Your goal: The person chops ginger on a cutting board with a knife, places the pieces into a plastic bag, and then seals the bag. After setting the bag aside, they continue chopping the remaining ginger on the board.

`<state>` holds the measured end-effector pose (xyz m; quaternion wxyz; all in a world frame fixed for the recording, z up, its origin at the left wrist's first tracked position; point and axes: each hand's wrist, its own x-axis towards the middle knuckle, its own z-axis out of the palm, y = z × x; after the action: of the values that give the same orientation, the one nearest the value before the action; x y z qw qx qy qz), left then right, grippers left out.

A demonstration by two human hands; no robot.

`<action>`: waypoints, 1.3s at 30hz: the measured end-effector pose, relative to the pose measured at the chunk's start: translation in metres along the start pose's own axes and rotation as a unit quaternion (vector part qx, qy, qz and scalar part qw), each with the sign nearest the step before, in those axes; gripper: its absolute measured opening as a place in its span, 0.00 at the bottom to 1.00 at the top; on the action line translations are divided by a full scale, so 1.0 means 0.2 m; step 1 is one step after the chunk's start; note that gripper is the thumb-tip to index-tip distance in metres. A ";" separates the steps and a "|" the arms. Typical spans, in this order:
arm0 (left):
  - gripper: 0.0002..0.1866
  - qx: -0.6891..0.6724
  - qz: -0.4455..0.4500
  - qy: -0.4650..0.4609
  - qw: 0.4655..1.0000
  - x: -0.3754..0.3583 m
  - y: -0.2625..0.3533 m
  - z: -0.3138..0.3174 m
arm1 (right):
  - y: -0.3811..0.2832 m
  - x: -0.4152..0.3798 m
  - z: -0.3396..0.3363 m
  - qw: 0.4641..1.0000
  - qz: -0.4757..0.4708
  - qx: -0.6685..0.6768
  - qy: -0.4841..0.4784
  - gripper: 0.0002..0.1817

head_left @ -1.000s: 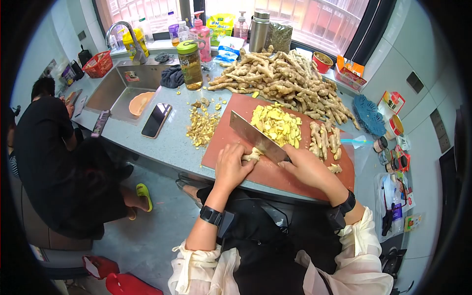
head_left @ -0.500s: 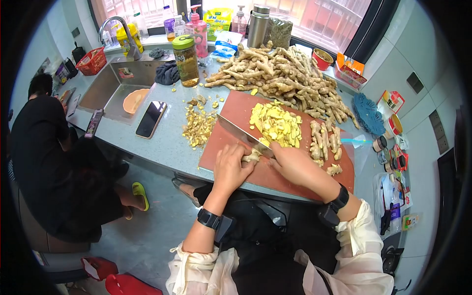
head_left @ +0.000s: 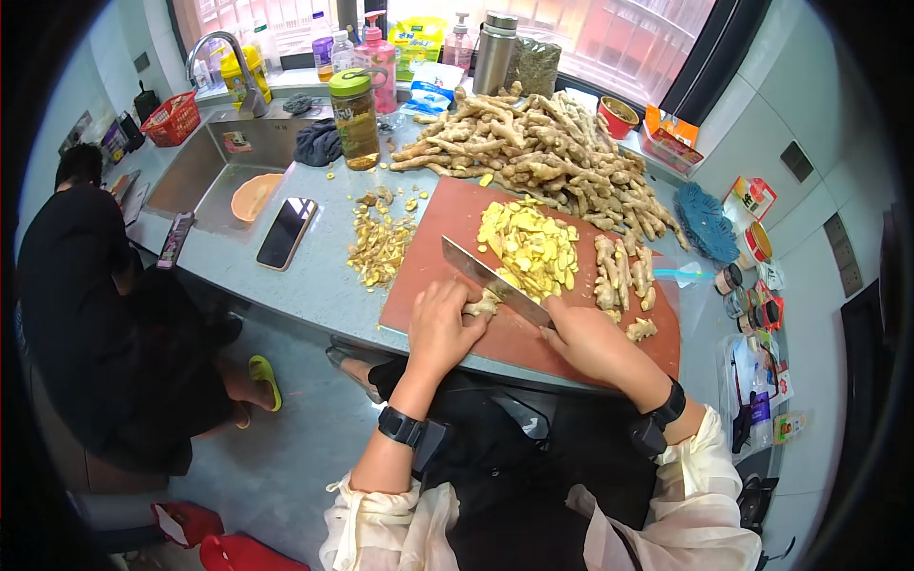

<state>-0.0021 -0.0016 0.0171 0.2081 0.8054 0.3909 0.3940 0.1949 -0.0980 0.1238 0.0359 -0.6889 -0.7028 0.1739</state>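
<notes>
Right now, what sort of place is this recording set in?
Most likely a home kitchen: a countertop sink with tap, a red cutting board where the hands slice ginger, and a large pile of ginger root by the window.

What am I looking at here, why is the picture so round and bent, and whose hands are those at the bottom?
The picture comes from a small wide-angle camera worn on a person's head, looking down, which bends the edges. The two hands are that person's own. The left hand presses a piece of ginger onto a red cutting board. The right hand grips a cleaver, its blade across the ginger. Beyond the blade lies a heap of yellow slices, and behind the board a big pile of whole ginger roots. Peelings and a phone lie on the grey counter. Another person sits at left.
</notes>
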 end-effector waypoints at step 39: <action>0.13 0.116 0.014 0.028 0.993 0.11 0.07 0.12 | 0.58 -0.47 0.06 0.738 0.105 0.624 0.233 0.10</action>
<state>0.0318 0.0075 0.0227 0.0962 0.8182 0.4284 0.3711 0.3075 -0.1940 0.0969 0.6021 -0.6004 -0.3295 0.4104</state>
